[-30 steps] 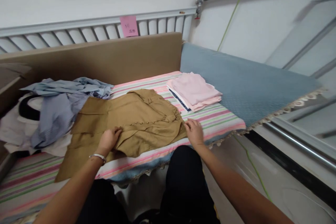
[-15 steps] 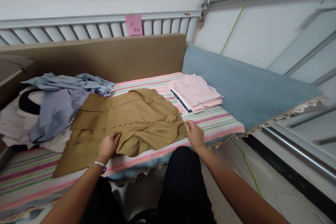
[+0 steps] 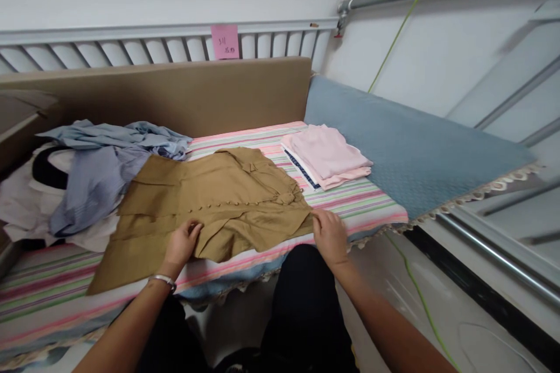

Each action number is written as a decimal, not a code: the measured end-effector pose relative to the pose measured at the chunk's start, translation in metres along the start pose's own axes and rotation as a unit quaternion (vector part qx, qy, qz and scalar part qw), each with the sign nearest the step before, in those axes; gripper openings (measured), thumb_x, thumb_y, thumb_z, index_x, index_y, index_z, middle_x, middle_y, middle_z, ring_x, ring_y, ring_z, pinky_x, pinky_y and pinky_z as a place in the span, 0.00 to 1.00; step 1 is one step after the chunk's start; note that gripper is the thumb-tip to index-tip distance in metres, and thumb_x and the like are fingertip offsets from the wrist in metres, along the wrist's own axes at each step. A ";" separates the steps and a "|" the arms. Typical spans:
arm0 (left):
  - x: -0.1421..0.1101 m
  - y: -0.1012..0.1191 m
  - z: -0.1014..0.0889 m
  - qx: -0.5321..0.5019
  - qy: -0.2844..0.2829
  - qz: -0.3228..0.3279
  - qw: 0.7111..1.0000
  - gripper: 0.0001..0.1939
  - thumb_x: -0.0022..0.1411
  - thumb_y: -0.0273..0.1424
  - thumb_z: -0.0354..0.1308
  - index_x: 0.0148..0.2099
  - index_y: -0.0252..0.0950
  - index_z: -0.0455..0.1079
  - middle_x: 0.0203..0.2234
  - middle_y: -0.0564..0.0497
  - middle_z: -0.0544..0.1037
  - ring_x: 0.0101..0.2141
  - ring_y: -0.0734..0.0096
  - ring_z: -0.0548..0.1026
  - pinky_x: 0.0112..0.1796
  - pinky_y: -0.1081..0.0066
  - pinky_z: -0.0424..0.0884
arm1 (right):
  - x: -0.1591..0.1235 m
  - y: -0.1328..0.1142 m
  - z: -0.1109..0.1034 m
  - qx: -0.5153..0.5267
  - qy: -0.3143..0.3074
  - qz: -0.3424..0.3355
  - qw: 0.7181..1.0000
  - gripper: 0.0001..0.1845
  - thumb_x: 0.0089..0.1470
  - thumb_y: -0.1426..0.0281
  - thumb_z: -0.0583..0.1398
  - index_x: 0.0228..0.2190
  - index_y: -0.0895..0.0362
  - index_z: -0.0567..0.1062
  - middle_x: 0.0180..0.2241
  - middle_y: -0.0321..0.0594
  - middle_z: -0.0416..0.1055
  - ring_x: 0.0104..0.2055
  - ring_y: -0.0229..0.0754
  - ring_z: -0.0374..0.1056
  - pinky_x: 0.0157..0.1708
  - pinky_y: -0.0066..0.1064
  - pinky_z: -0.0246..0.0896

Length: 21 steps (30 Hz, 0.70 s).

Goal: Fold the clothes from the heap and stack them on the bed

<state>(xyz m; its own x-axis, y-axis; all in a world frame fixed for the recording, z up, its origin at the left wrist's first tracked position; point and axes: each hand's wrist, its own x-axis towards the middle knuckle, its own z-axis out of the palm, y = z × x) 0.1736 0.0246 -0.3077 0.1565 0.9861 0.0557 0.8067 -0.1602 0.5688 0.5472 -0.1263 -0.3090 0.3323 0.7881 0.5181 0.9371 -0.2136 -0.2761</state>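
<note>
An olive-brown buttoned shirt lies spread across the striped cloth, its row of small buttons running left to right. My left hand pinches its near edge, thumb and fingers together. At the shirt's right end, my right hand is closed on a near corner of the fabric. The near part of the shirt, between both hands, is folded loosely and wrinkled. Beyond my right hand sits a folded stack of pink clothes, with white and dark blue edges showing underneath.
Crumpled blue and white clothes are heaped at the left, touching the shirt. A brown padded board stands along the back, before a radiator bearing a pink note. Blue quilted cloth slopes at the right; a green cord hangs behind.
My right hand has moved slightly right and down, drawing the shirt's near right corner with it, so that the fabric there lies flatter. My left hand stays nearly in place.
</note>
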 end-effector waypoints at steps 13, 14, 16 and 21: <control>-0.055 -0.040 -0.004 -0.271 0.166 -0.157 0.935 0.19 0.57 0.37 0.51 0.48 0.33 0.66 0.45 0.40 0.74 0.45 0.63 0.73 0.45 0.63 0.70 | -0.008 -0.008 0.023 -0.019 -0.096 -0.060 0.993 0.16 0.48 0.78 0.51 0.33 0.55 0.76 0.36 0.43 0.75 0.39 0.47 0.67 0.41 0.37 0.57; -0.057 -0.042 -0.005 -0.270 0.165 -0.163 0.935 0.18 0.56 0.35 0.51 0.47 0.32 0.67 0.44 0.40 0.75 0.44 0.63 0.74 0.44 0.63 0.70 | -0.008 -0.008 0.029 -0.007 -0.084 -0.076 0.994 0.16 0.48 0.78 0.50 0.34 0.56 0.76 0.37 0.44 0.74 0.39 0.47 0.67 0.41 0.37 0.58; -0.058 -0.042 -0.006 -0.270 0.150 -0.166 0.937 0.16 0.53 0.30 0.54 0.44 0.31 0.70 0.40 0.40 0.77 0.41 0.64 0.75 0.44 0.64 0.71 | -0.007 -0.009 0.040 0.006 -0.075 -0.093 0.993 0.14 0.50 0.77 0.49 0.30 0.57 0.75 0.35 0.47 0.74 0.38 0.47 0.66 0.41 0.36 0.59; -0.054 -0.028 -0.006 -0.272 0.067 -0.137 0.950 0.08 0.44 0.27 0.60 0.31 0.35 0.74 0.27 0.48 0.80 0.31 0.64 0.77 0.35 0.68 0.72 | -0.008 0.000 0.065 -0.011 -0.083 -0.084 0.993 0.09 0.49 0.75 0.51 0.22 0.56 0.70 0.29 0.47 0.71 0.34 0.48 0.66 0.38 0.37 0.61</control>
<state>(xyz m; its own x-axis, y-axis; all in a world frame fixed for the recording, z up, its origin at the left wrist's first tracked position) 0.1389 -0.0242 -0.3213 -0.1206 0.9900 -0.0726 0.3868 0.1142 0.9151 0.5373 -0.0954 -0.3653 0.1506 0.8977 0.4140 0.9804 -0.0818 -0.1792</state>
